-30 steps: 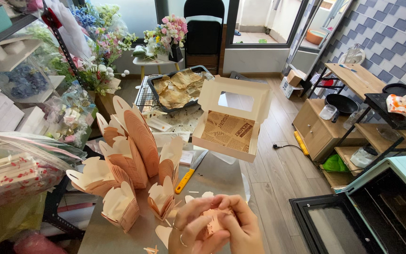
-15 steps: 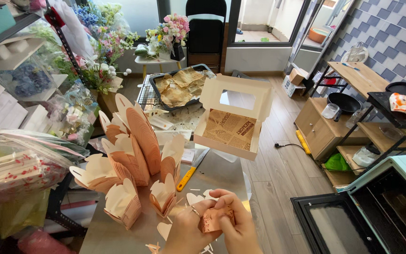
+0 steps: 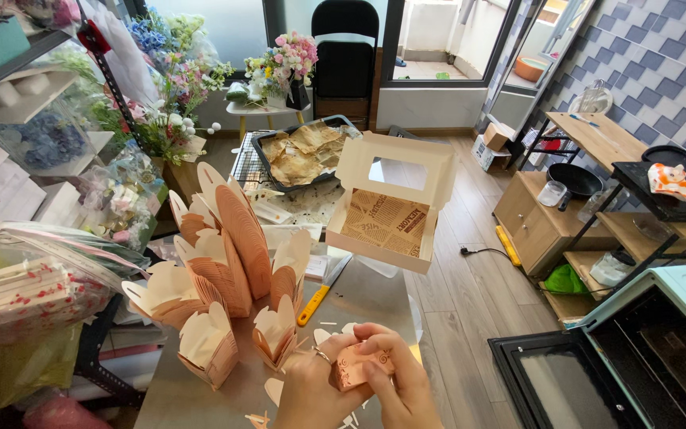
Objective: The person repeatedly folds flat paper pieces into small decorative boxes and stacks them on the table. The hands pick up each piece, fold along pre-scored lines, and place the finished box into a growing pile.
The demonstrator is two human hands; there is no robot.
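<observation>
Both hands are bunched up at the near edge of the steel tabletop (image 3: 375, 298), pinching a small pink patterned paper favour box (image 3: 356, 367) between them. The left hand (image 3: 315, 389) has its grip closed on the box's left side, and the right hand (image 3: 398, 377) is clamped over the top and right, so the box sits dead centre, equally close to both. Its long axis looks roughly left-right, though fingers hide most of it. Just left stands a cluster of folded pink petal-top boxes (image 3: 224, 278); a yellow-handled knife (image 3: 323, 292) lies beyond, toward the open white window-lid cake box (image 3: 391, 202).
</observation>
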